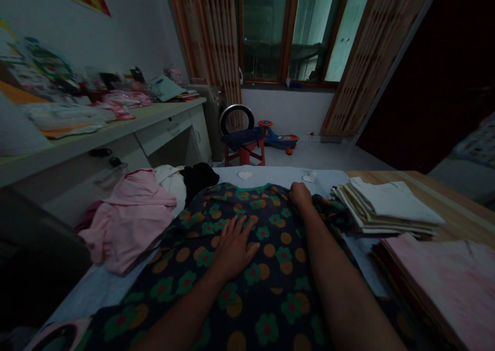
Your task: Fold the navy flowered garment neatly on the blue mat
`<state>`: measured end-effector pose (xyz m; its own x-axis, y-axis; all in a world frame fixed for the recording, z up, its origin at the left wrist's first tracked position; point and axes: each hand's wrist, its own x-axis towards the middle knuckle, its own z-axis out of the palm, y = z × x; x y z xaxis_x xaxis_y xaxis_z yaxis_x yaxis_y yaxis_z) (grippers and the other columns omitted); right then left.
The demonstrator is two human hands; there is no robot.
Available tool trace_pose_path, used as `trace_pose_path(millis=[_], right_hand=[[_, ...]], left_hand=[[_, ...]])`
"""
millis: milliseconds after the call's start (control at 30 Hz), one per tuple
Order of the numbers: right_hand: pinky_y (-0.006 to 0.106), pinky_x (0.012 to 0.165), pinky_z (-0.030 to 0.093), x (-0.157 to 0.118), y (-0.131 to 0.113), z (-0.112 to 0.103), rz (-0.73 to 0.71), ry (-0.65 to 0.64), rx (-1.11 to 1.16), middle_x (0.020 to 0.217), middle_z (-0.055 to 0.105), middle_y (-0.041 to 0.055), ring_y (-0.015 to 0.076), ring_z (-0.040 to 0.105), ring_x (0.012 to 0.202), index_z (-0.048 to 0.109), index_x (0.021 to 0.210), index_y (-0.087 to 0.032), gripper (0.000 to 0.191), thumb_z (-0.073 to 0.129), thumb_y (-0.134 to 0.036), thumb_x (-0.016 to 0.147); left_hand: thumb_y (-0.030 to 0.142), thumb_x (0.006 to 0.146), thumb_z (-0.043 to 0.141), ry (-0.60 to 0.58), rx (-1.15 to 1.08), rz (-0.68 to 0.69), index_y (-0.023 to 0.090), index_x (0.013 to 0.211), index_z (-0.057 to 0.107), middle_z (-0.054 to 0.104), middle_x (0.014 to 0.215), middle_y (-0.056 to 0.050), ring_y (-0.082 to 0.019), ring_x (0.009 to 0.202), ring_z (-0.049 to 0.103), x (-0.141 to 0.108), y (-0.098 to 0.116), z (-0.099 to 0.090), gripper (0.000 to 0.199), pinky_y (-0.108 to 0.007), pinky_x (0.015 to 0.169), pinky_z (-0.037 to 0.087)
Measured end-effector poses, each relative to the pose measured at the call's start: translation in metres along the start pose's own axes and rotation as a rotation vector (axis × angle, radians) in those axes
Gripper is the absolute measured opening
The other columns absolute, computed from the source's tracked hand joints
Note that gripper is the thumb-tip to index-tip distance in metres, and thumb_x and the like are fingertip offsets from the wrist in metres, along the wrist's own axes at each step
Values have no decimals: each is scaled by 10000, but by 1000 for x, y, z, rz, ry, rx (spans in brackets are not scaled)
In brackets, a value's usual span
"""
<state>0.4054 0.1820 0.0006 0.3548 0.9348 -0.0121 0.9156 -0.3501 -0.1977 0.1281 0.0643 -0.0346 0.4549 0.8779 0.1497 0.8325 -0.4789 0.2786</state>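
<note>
Pink shirt (129,217) heaped at left, apart from hands. Dark floral garment (270,289) spread at centre on pale blue sheet (270,177): soft, light, limp, probably slides easily; best taken by edges. Left hand (232,249) open, pressed flat on cloth, no grasp. Right hand (300,195) curled, clenching garment's far edge. Further right, folded clothes stack (386,209) on wooden table (460,206); pink folded pile (441,284) nearer.
</note>
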Motion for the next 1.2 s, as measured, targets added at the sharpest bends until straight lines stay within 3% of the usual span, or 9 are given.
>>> trace_pose_path(millis=[200, 333, 467, 633, 767, 833, 933, 1067, 1200], right_hand=[[308, 827, 459, -4, 1, 7, 145, 239, 111, 1112, 650, 147, 233, 635, 1033, 590, 1165, -160, 360, 326, -105, 925], [321, 808, 463, -3, 1, 7, 134, 166, 88, 1130, 653, 142, 239, 636, 1032, 583, 1182, -173, 375, 335, -92, 913], [318, 845, 460, 0, -3, 9, 23, 145, 54, 1250, 624, 119, 240, 609, 1111, 557, 1272, -211, 411, 396, -126, 904], [328, 904, 447, 3, -13, 16, -97, 81, 21, 1294, 612, 120, 241, 595, 1146, 525, 1350, -201, 424, 371, -191, 955], [327, 857, 463, 1, -19, 17, -86, 78, -19, 1263, 596, 128, 242, 614, 1094, 566, 1293, -206, 382, 339, -259, 990], [321, 824, 471, -1, -21, 15, -80, 84, -34, 1254, 573, 122, 240, 625, 1054, 595, 1242, -211, 351, 368, -284, 985], [310, 799, 472, -4, -22, 12, -86, 83, -39, 1217, 558, 109, 231, 625, 1029, 630, 1163, -211, 320, 377, -244, 970], [311, 804, 468, -9, -21, 4, -116, 97, -38, 1217, 541, 101, 226, 609, 1037, 630, 1155, -222, 300, 458, -206, 909], [320, 805, 458, -11, -18, -8, -161, 87, -32, 1202, 596, 94, 257, 573, 1102, 669, 1103, -237, 288, 525, -264, 855]], left_hand=[[529, 912, 484, 0, 3, -6, 276, 1455, 417, 364, 1562, -73, -324, 1469, 246, -1, -3, 5, 603, -555, 1188, 229], [517, 915, 484, 10, 0, -4, 276, 1449, 420, 348, 1569, -73, -315, 1473, 241, -1, -7, 9, 590, -548, 1191, 225], [518, 915, 479, 26, -10, 19, 281, 1422, 450, 395, 1538, -68, -315, 1459, 268, -2, -8, 9, 560, -549, 1182, 241], [482, 881, 534, -49, 6, -3, 277, 1399, 484, 433, 1512, -71, -340, 1434, 312, 2, -4, -4, 560, -556, 1158, 285], [373, 888, 516, -181, 7, -30, 239, 1241, 616, 580, 1342, -96, -318, 1251, 532, 33, -9, -35, 391, -470, 1012, 464], [293, 932, 426, -129, -20, -66, 214, 1154, 648, 636, 1215, -94, -249, 1116, 618, 60, -18, -52, 323, -387, 974, 488], [195, 916, 430, 12, 12, -154, 172, 1164, 635, 596, 1280, -105, -222, 1164, 596, 104, -39, -68, 322, -321, 1012, 454], [145, 857, 505, 87, 38, -391, 175, 1258, 595, 533, 1383, -119, -230, 1174, 606, 142, -69, -63, 412, -291, 1006, 455], [159, 887, 462, 96, 48, -478, 166, 1292, 568, 582, 1318, -149, -260, 1153, 621, 149, -90, -47, 419, -335, 975, 480]])
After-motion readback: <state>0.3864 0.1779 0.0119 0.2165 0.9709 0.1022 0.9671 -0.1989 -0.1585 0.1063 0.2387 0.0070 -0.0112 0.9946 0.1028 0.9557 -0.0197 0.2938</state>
